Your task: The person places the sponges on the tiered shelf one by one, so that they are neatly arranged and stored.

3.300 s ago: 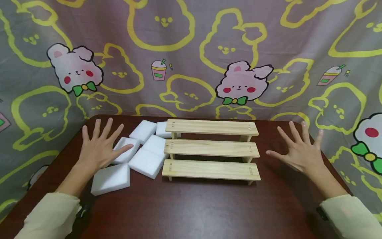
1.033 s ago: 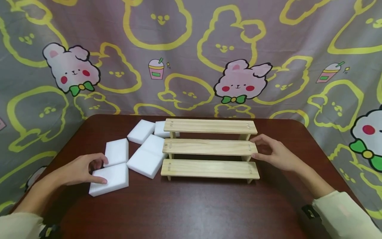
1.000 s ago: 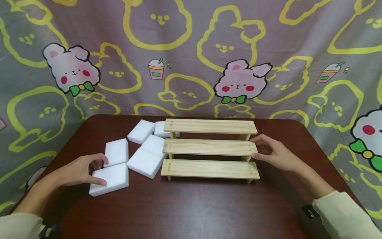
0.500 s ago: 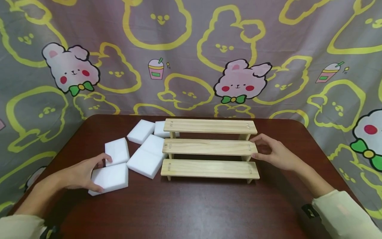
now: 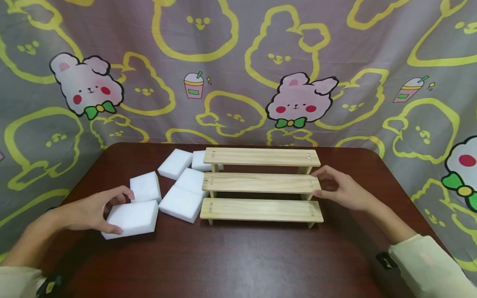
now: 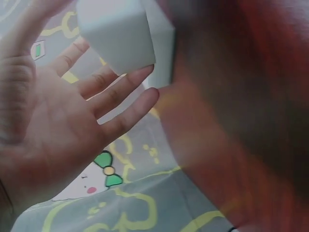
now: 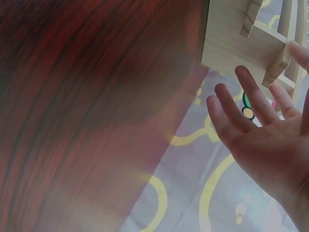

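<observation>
The left hand, palm turned inward, is gripping the nearest white block between thumb and fingers, at the table's left. The right hand is pinching the wooden stand by its middle shelf's right end, other fingers lying loosely apart. More white blocks are lying between.

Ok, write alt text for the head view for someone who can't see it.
A person's left grip pinches a white block while the right grip holds the end of the middle shelf of a three-tier wooden rack. More blocks lie near the rack on a dark table, before a cartoon-print curtain.
</observation>
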Demonstrator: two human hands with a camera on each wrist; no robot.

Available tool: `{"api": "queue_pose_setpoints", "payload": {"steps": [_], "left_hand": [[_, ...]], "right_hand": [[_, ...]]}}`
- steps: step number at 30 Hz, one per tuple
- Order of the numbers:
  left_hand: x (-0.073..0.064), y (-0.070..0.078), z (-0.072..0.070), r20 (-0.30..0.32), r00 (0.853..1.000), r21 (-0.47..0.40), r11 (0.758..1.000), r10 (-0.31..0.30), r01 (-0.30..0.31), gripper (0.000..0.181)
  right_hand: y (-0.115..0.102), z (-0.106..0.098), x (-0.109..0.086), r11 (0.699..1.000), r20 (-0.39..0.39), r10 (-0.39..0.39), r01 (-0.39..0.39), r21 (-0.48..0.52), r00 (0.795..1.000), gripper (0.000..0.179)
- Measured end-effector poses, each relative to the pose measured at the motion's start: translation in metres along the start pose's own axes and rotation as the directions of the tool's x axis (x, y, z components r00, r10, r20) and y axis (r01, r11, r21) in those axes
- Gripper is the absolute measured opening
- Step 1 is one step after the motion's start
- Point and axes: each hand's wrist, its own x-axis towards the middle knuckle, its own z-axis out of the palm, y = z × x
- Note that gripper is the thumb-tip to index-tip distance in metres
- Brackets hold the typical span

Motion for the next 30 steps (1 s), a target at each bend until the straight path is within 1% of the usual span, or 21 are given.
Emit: {"api": "queue_pose_setpoints", "payload": {"steps": [5, 8, 11, 14, 16, 19, 22, 24, 26, 30], "left_hand": [[0.001, 0.006, -0.012, 0.02, 1.0, 0.005, 1.0, -0.003, 0.003, 0.076], [0.002, 0.008, -0.018, 0.038, 0.999, 0.021, 1.0, 0.01, -0.011, 0.075], [0.002, 0.011, -0.022, 0.055, 0.998, 0.026, 1.0, 0.013, -0.014, 0.074], [0.004, 0.014, -0.025, 0.052, 0.999, 0.023, 1.0, 0.011, -0.012, 0.074], [0.006, 0.018, -0.027, 0.035, 0.999, 0.028, 0.999, 0.015, -0.016, 0.074], [0.012, 0.025, -0.029, 0.001, 1.0, 0.061, 0.998, 0.018, -0.018, 0.075], [0.019, 0.032, -0.03, -0.045, 0.998, 0.097, 0.994, 0.046, -0.041, 0.074], [0.023, 0.037, -0.03, -0.074, 0.994, 0.117, 0.991, 0.074, -0.065, 0.072], [0.028, 0.041, -0.03, -0.1, 0.989, 0.119, 0.988, 0.106, -0.094, 0.071], [0.037, 0.05, -0.029, -0.138, 0.98, 0.118, 0.985, 0.145, -0.129, 0.069]], "right_hand": [[-0.001, 0.0, 0.001, 1.0, 0.002, -0.004, 0.004, 0.018, 1.0, 0.044], [-0.001, -0.001, 0.001, 1.0, 0.001, -0.005, 0.005, 0.026, 1.0, 0.042], [0.0, -0.001, 0.001, 1.0, -0.004, -0.011, 0.011, 0.017, 1.0, 0.042], [0.001, -0.001, 0.001, 1.0, -0.002, -0.015, 0.015, 0.009, 1.0, 0.043], [0.001, -0.001, 0.001, 1.0, -0.003, -0.018, 0.018, 0.007, 1.0, 0.043], [0.003, 0.0, 0.001, 1.0, -0.001, -0.016, 0.016, 0.012, 1.0, 0.042], [0.004, 0.0, 0.002, 1.0, 0.001, -0.01, 0.01, 0.011, 1.0, 0.041], [0.005, 0.001, 0.002, 1.0, 0.002, -0.005, 0.005, 0.009, 1.0, 0.041], [0.006, 0.001, 0.002, 1.0, 0.004, -0.002, 0.002, 0.007, 1.0, 0.041], [0.005, 0.001, 0.003, 1.0, 0.004, -0.008, 0.008, 0.024, 1.0, 0.041]]}}
